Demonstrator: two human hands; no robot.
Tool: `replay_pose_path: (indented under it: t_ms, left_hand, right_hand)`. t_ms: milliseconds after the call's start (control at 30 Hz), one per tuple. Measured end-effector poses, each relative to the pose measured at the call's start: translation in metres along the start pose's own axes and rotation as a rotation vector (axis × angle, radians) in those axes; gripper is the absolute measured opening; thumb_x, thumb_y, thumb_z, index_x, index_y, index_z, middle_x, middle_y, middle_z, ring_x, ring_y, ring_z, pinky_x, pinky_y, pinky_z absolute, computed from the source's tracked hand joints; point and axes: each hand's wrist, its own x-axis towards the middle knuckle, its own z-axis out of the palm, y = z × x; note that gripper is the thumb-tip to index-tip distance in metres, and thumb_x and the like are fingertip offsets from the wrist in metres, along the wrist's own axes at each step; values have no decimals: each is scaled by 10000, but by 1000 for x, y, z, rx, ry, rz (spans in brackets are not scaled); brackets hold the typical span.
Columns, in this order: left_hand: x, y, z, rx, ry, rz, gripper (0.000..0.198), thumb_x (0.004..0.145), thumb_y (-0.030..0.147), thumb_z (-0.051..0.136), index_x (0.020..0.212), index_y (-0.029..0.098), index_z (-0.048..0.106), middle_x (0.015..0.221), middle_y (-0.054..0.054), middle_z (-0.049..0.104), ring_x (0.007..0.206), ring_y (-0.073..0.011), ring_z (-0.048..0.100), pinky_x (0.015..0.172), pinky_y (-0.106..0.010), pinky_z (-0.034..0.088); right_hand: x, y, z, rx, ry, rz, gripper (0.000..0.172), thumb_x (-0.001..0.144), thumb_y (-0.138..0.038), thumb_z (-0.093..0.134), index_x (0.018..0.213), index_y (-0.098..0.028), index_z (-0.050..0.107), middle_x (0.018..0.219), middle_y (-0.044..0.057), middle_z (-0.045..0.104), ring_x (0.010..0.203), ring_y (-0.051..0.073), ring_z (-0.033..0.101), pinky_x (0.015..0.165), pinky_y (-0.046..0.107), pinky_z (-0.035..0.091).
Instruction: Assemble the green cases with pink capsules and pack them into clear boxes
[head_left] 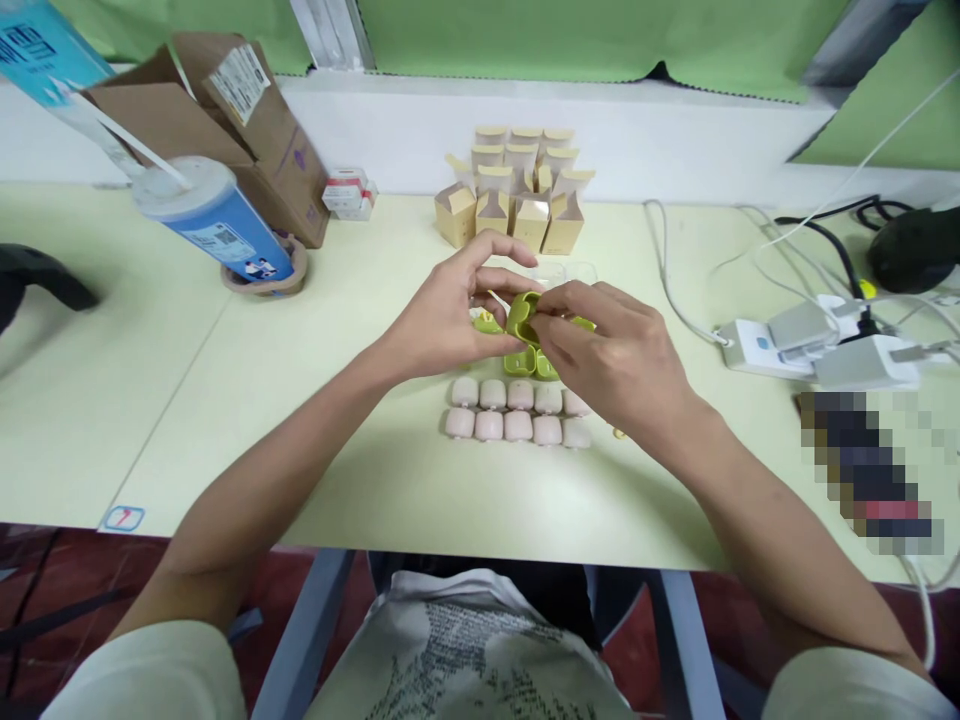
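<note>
Surroundings on the pale yellow-green tabletop (300, 500). Left: a tall blue printed cup (240, 235) with a translucent lid and white straw sits in a brown moulded holder (289, 282); behind it stands an open brown paper bag (296, 185) bearing a white printed label (241, 82). Small white-and-red cartons (346, 190) lie just beside the bag. Upper left: a light-blue packet with dark lettering (49, 45) (cut off by the frame). Front edge: a blue-outlined sticker with a red mark (124, 517). Right: a white power strip (742, 345) with white adapters (862, 365) and cables, near a rounded black object (907, 250). Background: green fabric panels (585, 40) above a white wall (397, 130).
</note>
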Motion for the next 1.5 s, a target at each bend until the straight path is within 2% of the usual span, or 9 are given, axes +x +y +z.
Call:
replay_pose_path:
  t_ms: [167,433,567,667,833,933,1133,1367,1500]
  left_hand:
    - [-2,2,-3,71,-33,-8,750,708,470,1059,1288,280,625,1170,-42,829,1049,-247,823,894,-392,650]
    - [-3,12,-2,208,-127,0,660,874,592,943,1326,262,594,1073,-26,864,950,-202,801,876,-351,629]
    - [-1,13,-6,206,-76,4,747,847,690,932,1371,265,611,1145,-59,848,1059,-258,841,906,-391,663]
    - [-1,14,-7,224,-51,48,783,834,688,947,1409,272,616,1224,-82,840,1171,-291,832,970,-430,671]
    - [0,13,-8,299,-24,143,728,854,643,951,1408,307,618,1370,-64,817,1399,-306,741,1223,-504,574]
    - [1,9,-10,319,-46,164,729,851,624,958,1428,351,606,1348,-33,826,1416,-313,725,1280,-546,531]
    - [1,5,-16,302,-66,223,714,869,511,974,1468,395,604,1378,-14,818,1384,-328,758,1265,-557,529]
    - [2,4,-10,305,-17,215,771,770,573,1031,1395,316,659,1269,-61,843,1312,-397,743,1140,-623,543]
    - [0,17,-6,265,-48,172,683,803,518,1016,1354,323,662,1433,-61,754,1338,-382,736,1186,-607,545]
  right_hand:
    - [1,2,0,193,-28,52,323,1043,-44,607,823,-222,760,1011,63,800,812,189,693,674,337,538]
    - [4,10,5,400,-41,86,281,1017,-72,642,838,-208,810,1003,73,801,817,185,737,711,329,588]
    - [10,12,-8,515,-89,165,177,1019,-158,723,945,-253,853,1052,51,816,915,224,769,845,405,637]
    - [13,17,-15,559,-21,329,50,994,-236,816,1009,-279,836,1112,61,810,1028,263,764,914,456,640]
    - [13,21,-9,968,-168,609,467,844,-513,1002,1126,-315,687,1162,32,771,1009,242,741,830,418,661]
    - [12,20,-8,1190,-212,720,591,768,-563,1050,1107,-325,629,1122,10,740,1073,242,731,780,367,650]
    - [13,18,-4,1429,-169,773,570,787,-509,1048,1094,-299,616,1078,-7,741,1003,194,718,841,352,653]
    - [11,9,12,1346,-103,802,532,769,-415,988,1015,-357,520,953,-75,732,805,165,667,760,378,634]
    - [13,8,8,1292,-51,777,529,741,-343,975,1020,-348,525,1010,-39,791,869,214,756,816,429,659]
